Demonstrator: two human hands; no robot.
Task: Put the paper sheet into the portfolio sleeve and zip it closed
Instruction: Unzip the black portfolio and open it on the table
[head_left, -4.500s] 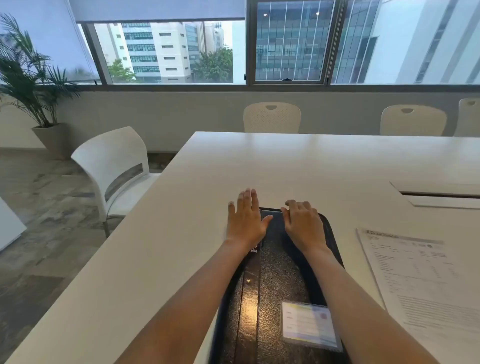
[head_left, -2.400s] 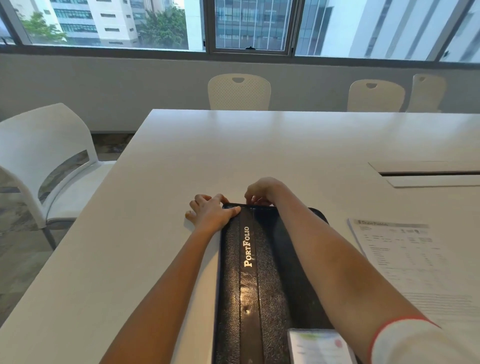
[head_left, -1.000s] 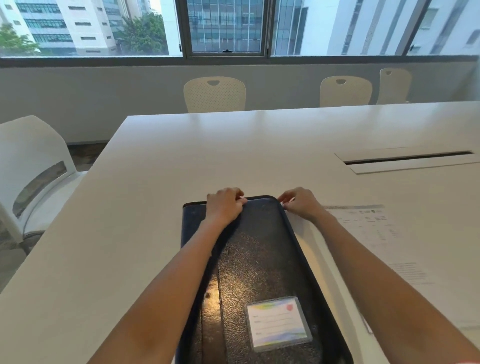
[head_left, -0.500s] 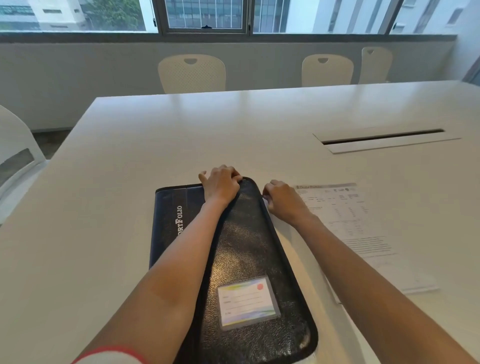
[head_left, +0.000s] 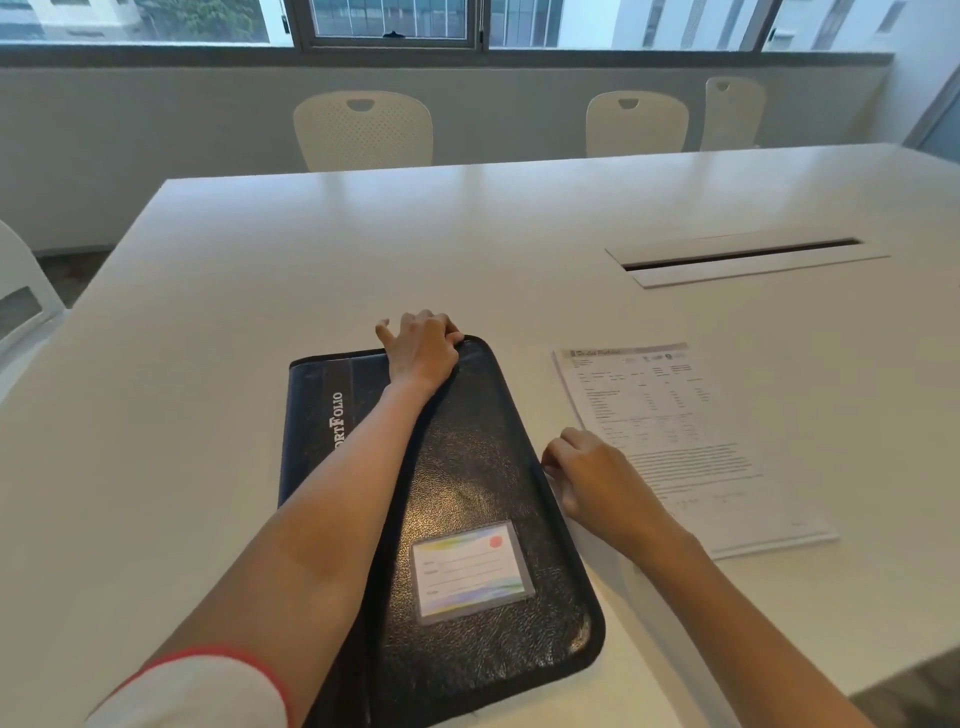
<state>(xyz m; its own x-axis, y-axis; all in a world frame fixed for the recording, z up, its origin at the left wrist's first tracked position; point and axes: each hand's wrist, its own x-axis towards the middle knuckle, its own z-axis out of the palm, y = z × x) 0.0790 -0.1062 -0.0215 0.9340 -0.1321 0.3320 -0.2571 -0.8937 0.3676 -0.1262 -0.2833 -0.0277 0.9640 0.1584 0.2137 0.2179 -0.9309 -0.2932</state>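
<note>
A black leather-look portfolio sleeve (head_left: 467, 467) lies lengthwise on the white table (head_left: 363, 249), with "PortFolio" lettering down its left strip and a label card (head_left: 470, 569) near its close end. My left hand (head_left: 421, 348) curls over the sleeve's far edge and holds it down. My right hand (head_left: 587, 478) is pinched at the middle of the sleeve's right edge, where the zipper runs; the pull itself is hidden by my fingers. The printed paper sheet (head_left: 685, 431) lies flat on the table just right of that hand.
A cable slot with a lid (head_left: 743, 254) is set into the table at the far right. Cream chairs (head_left: 363, 130) (head_left: 636, 122) stand along the far side, and a white chair (head_left: 21, 301) sits at the left. The table's near right corner is close to my right forearm.
My right hand has slid from the sleeve's far right corner down along its right edge to the middle. My left hand stays on the far edge. The view has tilted down and right.
</note>
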